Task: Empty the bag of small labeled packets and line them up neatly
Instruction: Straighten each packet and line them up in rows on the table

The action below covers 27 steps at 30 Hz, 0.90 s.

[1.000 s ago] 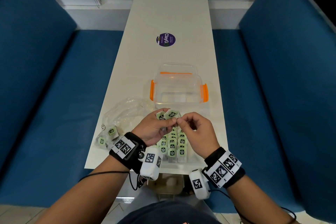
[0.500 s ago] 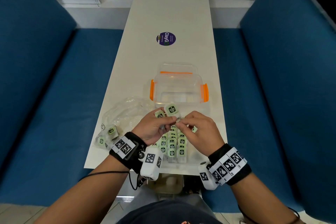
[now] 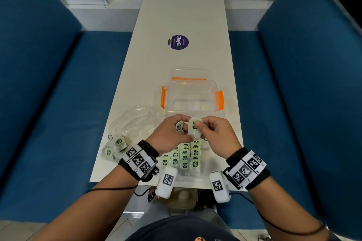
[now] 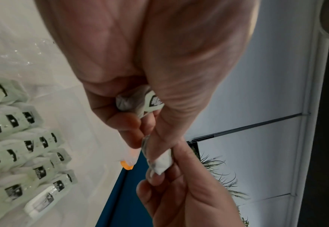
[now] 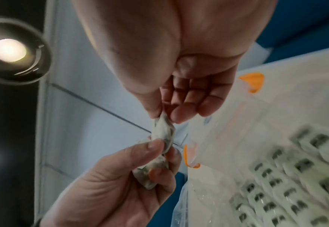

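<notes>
— What are the hands doing?
— The left hand (image 3: 169,135) and right hand (image 3: 217,134) both pinch one white packet (image 3: 194,128). The left also holds a second packet (image 3: 179,125).
— Where are the others?
— Lined-up packets (image 3: 185,158) sit on the tabletop (image 3: 184,15); the bag (image 3: 135,123) lies left.

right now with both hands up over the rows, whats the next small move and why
Probably lower the packet pinched by the right hand and lay it at the far end of the rows of packets. The left hand also pinches it while keeping a second packet in its grip, so the left should let go first. Two more sit in the clear bag.
</notes>
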Available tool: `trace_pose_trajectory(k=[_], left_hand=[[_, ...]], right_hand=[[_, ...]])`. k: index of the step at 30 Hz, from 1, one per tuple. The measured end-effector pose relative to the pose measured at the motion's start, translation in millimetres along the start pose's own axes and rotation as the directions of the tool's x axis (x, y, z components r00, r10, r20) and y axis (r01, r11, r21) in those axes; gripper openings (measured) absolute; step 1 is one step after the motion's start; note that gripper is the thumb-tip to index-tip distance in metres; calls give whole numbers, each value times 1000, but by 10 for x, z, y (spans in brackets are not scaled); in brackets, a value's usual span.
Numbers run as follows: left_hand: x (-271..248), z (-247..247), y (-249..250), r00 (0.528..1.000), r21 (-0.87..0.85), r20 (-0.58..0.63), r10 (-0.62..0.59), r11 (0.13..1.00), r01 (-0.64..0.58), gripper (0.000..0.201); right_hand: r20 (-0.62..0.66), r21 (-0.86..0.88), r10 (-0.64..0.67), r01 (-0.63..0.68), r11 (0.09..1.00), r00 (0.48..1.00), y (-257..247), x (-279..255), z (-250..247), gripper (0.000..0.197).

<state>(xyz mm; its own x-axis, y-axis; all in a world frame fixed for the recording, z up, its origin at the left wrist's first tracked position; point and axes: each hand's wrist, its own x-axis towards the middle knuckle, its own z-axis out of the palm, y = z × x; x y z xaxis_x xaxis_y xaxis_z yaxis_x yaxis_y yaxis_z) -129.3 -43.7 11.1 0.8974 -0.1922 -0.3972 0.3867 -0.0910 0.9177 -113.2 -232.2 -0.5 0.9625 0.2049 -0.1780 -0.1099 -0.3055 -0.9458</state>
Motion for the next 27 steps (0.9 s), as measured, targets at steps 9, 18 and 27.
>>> trace_pose_trajectory(k=[9, 18, 27], left_hand=[[54, 36, -177, 996, -61, 7, -94, 994, 94, 46], [94, -84, -373, 948, -361, 85, -306, 878, 315, 42], [-29, -120, -474, 956, -403, 168, -242, 868, 291, 34]], right_hand=[[60, -91, 82, -76, 993, 995, 264, -71, -142, 34], [27, -502, 429, -358, 787, 903, 974, 32, -127, 32], [-53, -664, 519, -418, 620, 853, 1158, 97, 140, 38]])
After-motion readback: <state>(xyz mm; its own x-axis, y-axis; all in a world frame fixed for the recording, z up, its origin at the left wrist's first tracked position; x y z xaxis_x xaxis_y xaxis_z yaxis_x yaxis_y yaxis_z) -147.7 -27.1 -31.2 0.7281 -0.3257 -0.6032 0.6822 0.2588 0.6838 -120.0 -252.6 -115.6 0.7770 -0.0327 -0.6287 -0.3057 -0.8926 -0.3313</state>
